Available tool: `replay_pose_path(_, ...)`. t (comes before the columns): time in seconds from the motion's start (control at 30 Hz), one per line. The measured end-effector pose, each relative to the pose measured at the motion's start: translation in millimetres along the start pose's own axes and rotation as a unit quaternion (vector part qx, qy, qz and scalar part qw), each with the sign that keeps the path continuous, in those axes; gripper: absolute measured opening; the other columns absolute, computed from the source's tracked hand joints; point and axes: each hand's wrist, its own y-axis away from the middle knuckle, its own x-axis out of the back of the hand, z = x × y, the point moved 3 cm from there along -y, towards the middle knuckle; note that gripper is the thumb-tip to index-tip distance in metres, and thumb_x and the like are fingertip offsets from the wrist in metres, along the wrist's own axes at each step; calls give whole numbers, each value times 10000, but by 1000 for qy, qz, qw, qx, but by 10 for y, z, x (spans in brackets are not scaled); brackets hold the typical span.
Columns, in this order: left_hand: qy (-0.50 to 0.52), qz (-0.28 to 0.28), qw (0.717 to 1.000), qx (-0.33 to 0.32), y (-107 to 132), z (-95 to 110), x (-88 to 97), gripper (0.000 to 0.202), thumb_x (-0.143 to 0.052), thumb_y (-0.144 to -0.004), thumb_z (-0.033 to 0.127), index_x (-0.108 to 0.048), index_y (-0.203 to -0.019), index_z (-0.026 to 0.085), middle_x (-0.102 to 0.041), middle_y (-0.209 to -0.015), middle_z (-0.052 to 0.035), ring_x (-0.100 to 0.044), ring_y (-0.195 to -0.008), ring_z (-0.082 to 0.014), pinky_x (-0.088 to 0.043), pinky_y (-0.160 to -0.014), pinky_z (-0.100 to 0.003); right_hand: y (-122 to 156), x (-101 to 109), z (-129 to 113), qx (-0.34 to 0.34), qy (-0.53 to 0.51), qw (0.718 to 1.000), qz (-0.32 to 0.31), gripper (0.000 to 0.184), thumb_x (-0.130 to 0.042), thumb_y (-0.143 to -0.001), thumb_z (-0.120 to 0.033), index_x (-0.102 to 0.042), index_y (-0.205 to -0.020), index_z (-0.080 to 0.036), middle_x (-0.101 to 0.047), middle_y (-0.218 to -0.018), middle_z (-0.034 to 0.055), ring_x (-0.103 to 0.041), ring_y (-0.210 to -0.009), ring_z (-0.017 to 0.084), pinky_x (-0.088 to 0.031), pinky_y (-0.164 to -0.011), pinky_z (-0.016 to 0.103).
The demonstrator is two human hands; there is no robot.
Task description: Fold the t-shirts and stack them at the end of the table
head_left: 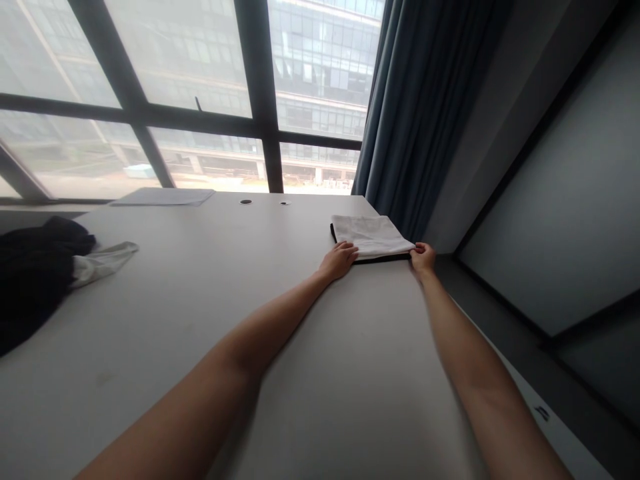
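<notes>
A folded white cloth [373, 233] lies at the right far part of the table, stacked on a black folded cloth [383, 259] whose edge shows along the near and left sides. My left hand [341, 260] is at the near left corner of the white cloth, its fingers closed over the edge. At the near right corner, my right hand [423, 256] pinches the white cloth between thumb and fingers. The undersides of both corners are hidden by my fingers.
The white table [200, 300] runs up to a large window. A heap of dark cloth [37, 273] with a white cloth piece [103, 262] lies at the left. A flat white cloth or sheet [163, 197] rests at the far edge. A blue curtain [420, 100] hangs beyond the right corner.
</notes>
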Motion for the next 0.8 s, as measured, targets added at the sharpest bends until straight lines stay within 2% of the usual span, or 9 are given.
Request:
replay_pose_path(0.2, -1, -2, 1000, 4, 1, 5, 4, 362, -441, -1038, 384, -669, -1295, 273, -601, -1377, -36, -411, -1389, -210, -319, -1182, -317, -41, -36, 17, -14, 24, 1000, 11, 316, -671, -653, -164, -684, -968, -135, -721, -827, 77, -681, -797, 218, -544, -817, 319)
replay_pose_path(0.4, -7, 0, 1000, 13, 9, 19, 3, 375, -423, -1042, 389, -669, -1300, 270, -603, -1379, -38, -422, -1380, -214, -345, -1163, -320, -68, -23, -51, -33, 53, 998, 27, 304, -582, -688, -137, -677, -976, -120, -721, -860, 89, -675, -780, 204, -552, -772, 305)
replay_pose_path(0.57, -14, 2, 1000, 4, 14, 24, 4, 374, -427, -1039, 377, -666, -1303, 261, -600, -1383, -46, -415, -1385, -222, -348, -1164, -332, 17, 66, -163, -10, 100, 995, 10, 277, -564, -675, -108, -712, -907, -137, -709, -867, 121, -666, -878, 258, -528, -867, 368)
replay_pose_path(0.7, -15, -6, 1000, 13, 10, 26, -9, 370, -424, -1040, 371, -648, -1319, 279, -585, -1403, -34, -396, -1407, -210, -342, -1174, -335, 195, 127, -448, 58, 126, 990, 28, 446, -470, -795, -129, -677, -1189, -117, -643, -1227, 190, -556, -1208, 307, -403, -1063, 448)
replay_pose_path(0.77, -15, -12, 1000, 10, 11, 32, -25, 374, -431, -1038, 370, -630, -1342, 280, -564, -1435, -34, -369, -1430, -213, -319, -1193, -349, 357, 28, -665, 149, 135, 980, -12, 486, -424, -877, -176, -620, -1322, -147, -565, -1394, 160, -458, -1337, 285, -320, -1140, 433)
replay_pose_path(0.8, -13, -15, 1000, 8, 14, 34, -34, 382, -447, -1032, 374, -613, -1362, 278, -541, -1464, -37, -345, -1449, -220, -296, -1208, -361, 460, -67, -775, 213, 147, 964, -59, 494, -409, -918, -220, -584, -1377, -163, -527, -1455, 140, -416, -1379, 274, -286, -1164, 429)
